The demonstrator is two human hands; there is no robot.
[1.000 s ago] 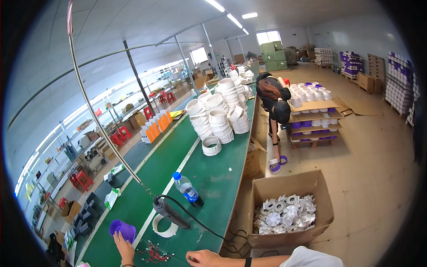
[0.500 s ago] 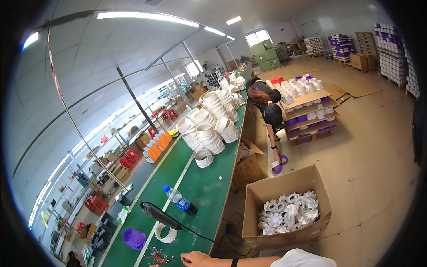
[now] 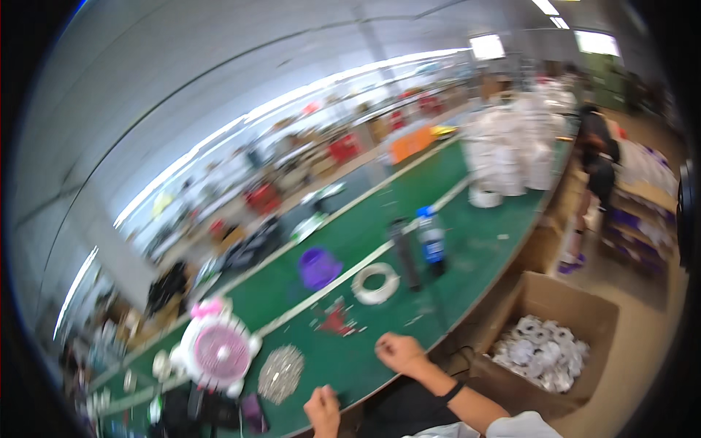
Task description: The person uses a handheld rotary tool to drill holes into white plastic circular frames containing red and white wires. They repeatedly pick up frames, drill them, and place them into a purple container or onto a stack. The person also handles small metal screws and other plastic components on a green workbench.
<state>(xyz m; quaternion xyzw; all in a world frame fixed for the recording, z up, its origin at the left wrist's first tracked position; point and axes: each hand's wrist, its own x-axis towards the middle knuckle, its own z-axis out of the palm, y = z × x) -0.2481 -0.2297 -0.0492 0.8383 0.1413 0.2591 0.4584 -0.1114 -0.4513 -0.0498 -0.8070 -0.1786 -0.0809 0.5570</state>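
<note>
My right hand (image 3: 401,354) hovers at the near edge of the green work table (image 3: 445,288), its fingers curled inward. Lower and to the left, my left hand (image 3: 321,407) is closed, thumb uppermost. Whatever either hand may hold is hidden. Just beyond them lies a small heap of red wires (image 3: 337,320). A pile of small silvery pieces (image 3: 281,374) is beside my left hand. Farther off are a white plastic ring (image 3: 375,283), a purple cup-shaped part (image 3: 319,268), a dark handheld tool (image 3: 405,254) and a blue-capped bottle (image 3: 431,237).
A white and pink fan (image 3: 217,352) stands at the left. Stacked white rings (image 3: 507,142) rise at the table's far end. On the right, a cardboard box (image 3: 599,365) holds white parts. A person (image 3: 600,168) bends beside a layered pallet (image 3: 642,212).
My view has swung left and blurred, bringing the fan, the silvery pile and my left hand into sight. The right hand now shows with its fingers curled.
</note>
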